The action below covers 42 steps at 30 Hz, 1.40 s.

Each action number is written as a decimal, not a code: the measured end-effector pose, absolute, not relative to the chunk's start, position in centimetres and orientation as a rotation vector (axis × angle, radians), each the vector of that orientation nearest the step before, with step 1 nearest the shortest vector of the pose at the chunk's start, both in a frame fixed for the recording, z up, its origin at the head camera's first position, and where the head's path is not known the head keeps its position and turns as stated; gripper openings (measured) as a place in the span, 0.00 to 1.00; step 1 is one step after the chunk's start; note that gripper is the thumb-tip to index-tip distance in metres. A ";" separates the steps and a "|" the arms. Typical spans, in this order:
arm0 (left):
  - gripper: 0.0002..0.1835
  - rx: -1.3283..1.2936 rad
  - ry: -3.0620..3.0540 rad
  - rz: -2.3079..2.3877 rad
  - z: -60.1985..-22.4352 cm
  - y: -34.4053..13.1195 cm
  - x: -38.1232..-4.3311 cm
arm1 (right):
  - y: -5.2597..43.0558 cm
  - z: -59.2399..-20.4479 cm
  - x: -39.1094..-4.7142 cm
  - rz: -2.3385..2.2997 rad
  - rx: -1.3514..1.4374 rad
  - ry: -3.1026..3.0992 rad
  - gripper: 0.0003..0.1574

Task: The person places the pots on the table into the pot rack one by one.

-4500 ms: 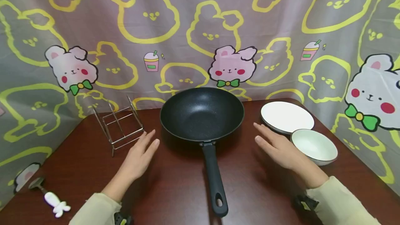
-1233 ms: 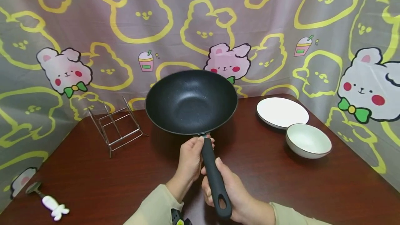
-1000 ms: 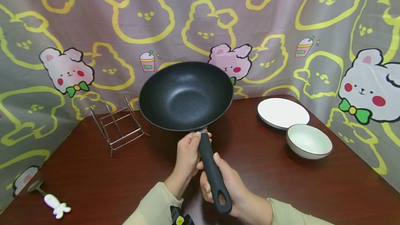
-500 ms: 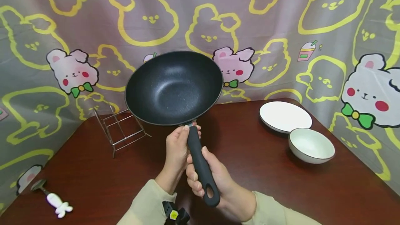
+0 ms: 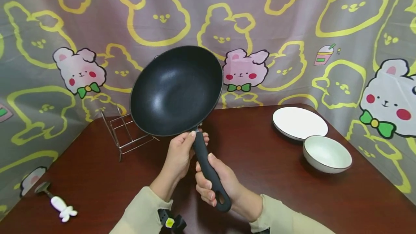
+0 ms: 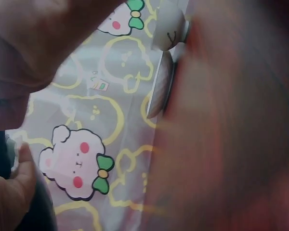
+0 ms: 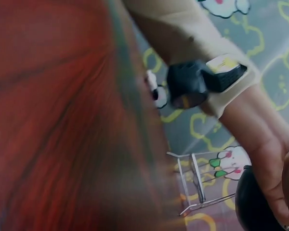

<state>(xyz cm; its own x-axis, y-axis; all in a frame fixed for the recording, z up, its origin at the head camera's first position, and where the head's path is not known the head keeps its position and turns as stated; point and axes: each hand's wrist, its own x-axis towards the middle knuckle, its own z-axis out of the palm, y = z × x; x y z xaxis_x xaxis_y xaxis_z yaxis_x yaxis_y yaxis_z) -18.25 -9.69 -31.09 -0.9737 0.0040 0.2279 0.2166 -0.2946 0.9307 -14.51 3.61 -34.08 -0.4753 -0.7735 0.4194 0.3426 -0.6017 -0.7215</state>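
Observation:
A black wok is held up above the table, tilted so that its inside faces me. My left hand grips the handle's upper end, close to the pan, with the thumb on top. Lower down, my right hand is wrapped around the black handle, fingers curled under it. Behind and left of the wok stands a wire rack, partly hidden by the pan. In the right wrist view the rack shows close to the wok's dark outside.
On the right of the brown table are a white plate and, in front of it, a pale bowl. A small utensil with a white handle lies at the far left. A patterned curtain hangs behind.
Both hands, apart at first, have taken hold of the wok's handle. The wok has risen off the table, moved left and tilted up more steeply, now covering part of the rack.

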 end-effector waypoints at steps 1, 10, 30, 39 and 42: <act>0.16 -0.277 -1.823 -2.384 -31.0 -9.9 -18.2 | 3.5 -34.2 -14.6 -2.106 -0.995 0.755 0.26; 0.17 -0.178 -2.141 -1.993 -29.8 -10.6 -17.9 | 3.0 -34.1 -14.8 -2.098 -1.051 0.927 0.23; 0.13 -0.186 -2.436 -1.217 -28.0 -12.9 -16.2 | 0.5 -34.3 -15.3 -2.001 -1.062 1.538 0.24; 0.09 -0.121 -2.431 -1.088 -27.5 -14.2 -16.0 | -1.4 -34.4 -16.7 -1.867 -1.230 1.835 0.15; 0.11 -0.118 -2.441 -1.077 -27.2 -14.8 -15.9 | -2.3 -34.4 -17.0 -1.794 -1.266 1.964 0.12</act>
<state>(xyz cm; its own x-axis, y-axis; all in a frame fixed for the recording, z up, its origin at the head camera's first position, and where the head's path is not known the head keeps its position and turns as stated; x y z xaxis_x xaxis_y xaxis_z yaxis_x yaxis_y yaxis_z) -15.86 -14.75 -27.22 -0.8874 -0.1066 0.4485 0.2594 0.6887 0.6771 -17.02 -2.30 -34.36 -0.6150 -0.6862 0.3884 -0.4489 -0.1003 -0.8879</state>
